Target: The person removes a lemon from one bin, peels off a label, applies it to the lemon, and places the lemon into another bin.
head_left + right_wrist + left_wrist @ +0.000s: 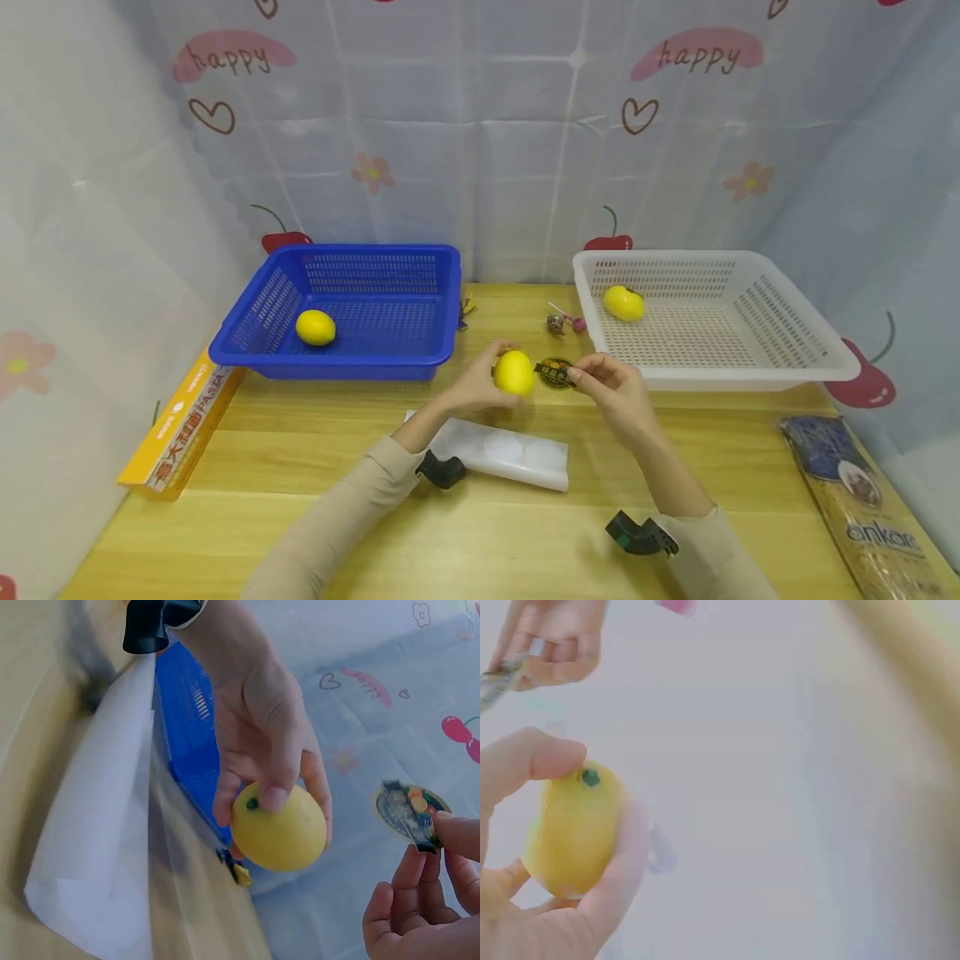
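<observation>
My left hand holds a yellow lemon above the table, thumb on one side and fingers round the other. A small green stem spot marks the lemon in the right wrist view, close under the thumb. Just to its right, my right hand pinches a dark oval fruit sticker with a banner across it, between thumb and forefinger. Fruit pictures show on the sticker in the right wrist view. Sticker and lemon are apart. The left wrist view is blurred, with the right hand at its upper left.
A blue basket with one lemon stands back left. A white basket holding another lemon stands back right. Small wrapped candies lie between them. White rolled sheet, pasta box and pasta bag lie nearer.
</observation>
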The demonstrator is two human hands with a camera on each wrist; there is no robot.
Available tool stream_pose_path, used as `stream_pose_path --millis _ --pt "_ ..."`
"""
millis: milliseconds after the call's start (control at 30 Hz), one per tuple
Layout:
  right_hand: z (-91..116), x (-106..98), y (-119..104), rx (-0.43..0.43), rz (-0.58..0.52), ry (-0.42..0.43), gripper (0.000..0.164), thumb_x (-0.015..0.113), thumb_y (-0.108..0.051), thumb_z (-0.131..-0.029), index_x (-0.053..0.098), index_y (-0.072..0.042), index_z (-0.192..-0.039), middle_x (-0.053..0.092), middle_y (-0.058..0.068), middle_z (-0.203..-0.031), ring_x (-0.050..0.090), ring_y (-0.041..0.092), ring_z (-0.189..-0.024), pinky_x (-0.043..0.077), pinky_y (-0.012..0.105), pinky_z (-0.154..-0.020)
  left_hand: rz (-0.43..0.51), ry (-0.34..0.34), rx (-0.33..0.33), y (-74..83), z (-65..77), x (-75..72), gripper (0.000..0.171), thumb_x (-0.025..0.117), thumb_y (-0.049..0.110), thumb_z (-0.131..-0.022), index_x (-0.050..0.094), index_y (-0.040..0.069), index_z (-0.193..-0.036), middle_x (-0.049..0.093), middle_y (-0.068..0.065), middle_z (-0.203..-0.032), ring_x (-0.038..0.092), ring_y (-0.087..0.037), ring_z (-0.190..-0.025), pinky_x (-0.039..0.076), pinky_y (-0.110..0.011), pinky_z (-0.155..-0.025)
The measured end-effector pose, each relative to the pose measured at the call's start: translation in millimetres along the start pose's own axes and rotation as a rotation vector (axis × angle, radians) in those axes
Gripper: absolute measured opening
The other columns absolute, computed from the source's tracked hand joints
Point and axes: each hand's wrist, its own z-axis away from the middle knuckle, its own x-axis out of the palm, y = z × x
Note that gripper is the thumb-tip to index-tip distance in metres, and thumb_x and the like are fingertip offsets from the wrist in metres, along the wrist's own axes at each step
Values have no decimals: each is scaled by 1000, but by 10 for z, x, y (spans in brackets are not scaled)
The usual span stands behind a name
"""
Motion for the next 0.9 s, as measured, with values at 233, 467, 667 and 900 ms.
stream_pose_path --millis 233,467,667,900 --pt "-136 -2 -198 -28 -31 -28 9 59 -13 -93 55 -5 -95 55 1 -105 58 9 -93 50 20 -84 321 -33 46 266 17 -128 85 70 -5 -68 31 4 -142 29 -19 -145 41 -45 -125 49 -42 -89" --pt "-229 83 -320 -57 -127 -34 6 61 -10 -92 55 -10 -94 57 -1 -96 56 10 -87 52 24 -80 455 -66 55 330 13 -148 90 68 -7 -70 25 9 -147 20 -15 -153 32 -41 -133 47 -42 -93" --pt "-259 120 -344 -57 -162 -20 5 58 -5 -93 53 -8 -93 57 1 -103 57 9 -88 53 23 -77 513 -38 80 352 16 -159 85 66 -12 -70 29 6 -145 26 -14 -150 37 -39 -131 47 -42 -95" --pt "-232 188 -404 -43 -206 -70 7 57 -3 -93 52 -6 -96 57 3 -96 59 12 -90 55 30 -80 614 -87 103 357 49 -147 79 63 -16 -70 31 4 -140 31 -17 -145 44 -37 -123 47 -41 -94"
